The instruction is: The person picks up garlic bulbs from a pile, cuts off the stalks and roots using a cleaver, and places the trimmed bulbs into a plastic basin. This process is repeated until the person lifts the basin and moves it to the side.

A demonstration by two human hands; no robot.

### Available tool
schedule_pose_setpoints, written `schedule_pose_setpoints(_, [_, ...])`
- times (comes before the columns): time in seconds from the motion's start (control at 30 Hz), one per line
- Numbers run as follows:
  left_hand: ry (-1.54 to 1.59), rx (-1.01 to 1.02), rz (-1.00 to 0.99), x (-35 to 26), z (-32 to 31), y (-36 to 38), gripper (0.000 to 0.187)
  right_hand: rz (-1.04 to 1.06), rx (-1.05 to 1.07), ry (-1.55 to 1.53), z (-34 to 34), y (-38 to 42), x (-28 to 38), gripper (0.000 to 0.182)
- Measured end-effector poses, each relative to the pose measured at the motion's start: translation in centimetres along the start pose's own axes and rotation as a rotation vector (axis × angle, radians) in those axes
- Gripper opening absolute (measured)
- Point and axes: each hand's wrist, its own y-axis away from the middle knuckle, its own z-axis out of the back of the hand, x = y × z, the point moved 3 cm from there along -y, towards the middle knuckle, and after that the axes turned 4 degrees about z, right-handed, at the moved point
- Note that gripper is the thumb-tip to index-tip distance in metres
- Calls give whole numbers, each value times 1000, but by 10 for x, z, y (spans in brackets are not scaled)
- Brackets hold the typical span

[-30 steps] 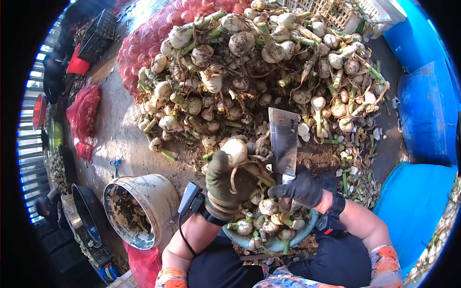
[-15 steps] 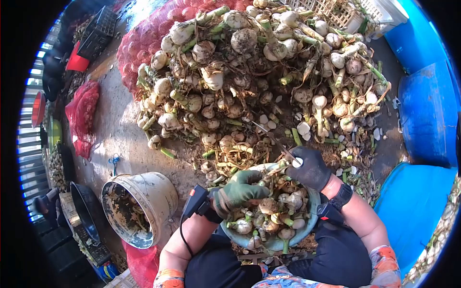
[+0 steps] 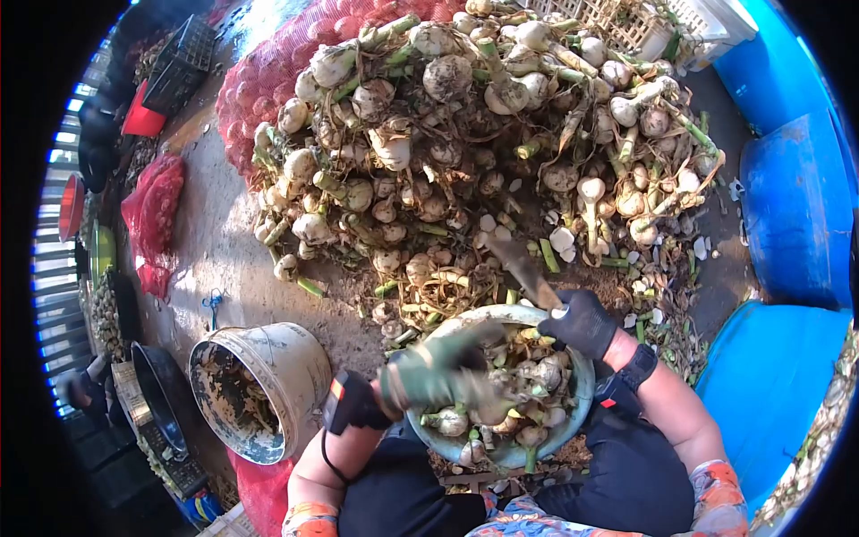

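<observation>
My right hand (image 3: pixel 582 324), in a dark glove, is closed around a knife (image 3: pixel 528 276) over the far right rim of a pale green basin (image 3: pixel 586 394). The wide blade points away from me, up and to the left. My left hand (image 3: pixel 429 374), in a green glove, is over the left part of the basin, smeared by motion, so its fingers cannot be read. Garlic bulbs (image 3: pixel 541 369) with short cut stems fill the basin between my legs. Beyond it rises a large heap of garlic (image 3: pixel 385 192) with stems and dirty roots.
A white bucket (image 3: pixel 300 371) with scraps inside stands at the left. Blue tubs (image 3: pixel 774 385) line the right side. Red mesh sacks (image 3: pixel 255 107) of bulbs lie behind the heap, near a beige crate (image 3: pixel 617 27). Blue scissors (image 3: pixel 213 302) lie on the floor. Part of another person (image 3: pixel 85 380) shows far left.
My left hand has moved slightly left and is now blurred. The knife has turned so its broad side shows. My right hand has shifted slightly down and right.
</observation>
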Motion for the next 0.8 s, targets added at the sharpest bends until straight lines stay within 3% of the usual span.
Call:
schedule_pose_setpoints(0.03, [191,-226,164,7,15,-1,79,44,-60,-181,0,0,-5,35])
schedule_pose_setpoints(0.07, [410,-536,172,22,34,-8,80,43,-60,-180,1,1,-5,35])
schedule_pose_setpoints(0.1, [150,-738,145,51,63,-17,90,64,-78,-132,2,2,-3,32])
schedule_pose_setpoints(0.13, [-23,-865,263,70,86,-23,98,88,-96,-83,4,1,1,28])
schedule_pose_setpoints(0.17, [247,-871,363,56,82,-31,101,41,-51,-106,3,2,4,27])
schedule_pose_setpoints(0.2, [-73,-884,429,69,101,-39,100,43,-48,-103,1,1,3,27])
schedule_pose_setpoints(0.27, [150,-883,553,89,108,-57,83,136,-67,-58,-5,-1,0,31])
schedule_pose_setpoints(0.4, [141,-845,641,97,103,-70,64,167,-56,-63,-4,0,8,31])
schedule_pose_setpoints(0.47, [17,-1026,300,148,128,-73,59,148,-64,-134,-5,2,6,24])
schedule_pose_setpoints(0.53, [8,-1018,374,163,136,-70,58,191,-94,3,-3,4,12,23])
schedule_pose_setpoints(0.6, [928,-874,-31,154,130,-70,59,241,-124,142,-4,3,15,21])
schedule_pose_setpoints(0.63, [230,-982,112,141,125,-64,64,292,-145,123,-6,1,15,20])
schedule_pose_setpoints(0.67, [228,-986,110,129,120,-64,64,346,-168,105,-9,-1,16,18])
schedule_pose_setpoints(0.77, [-67,-924,429,111,115,-70,81,316,-115,72,-18,-7,13,22])
schedule_pose_setpoints(0.8, [-62,-926,427,117,120,-71,81,317,-112,77,-19,-7,15,22])
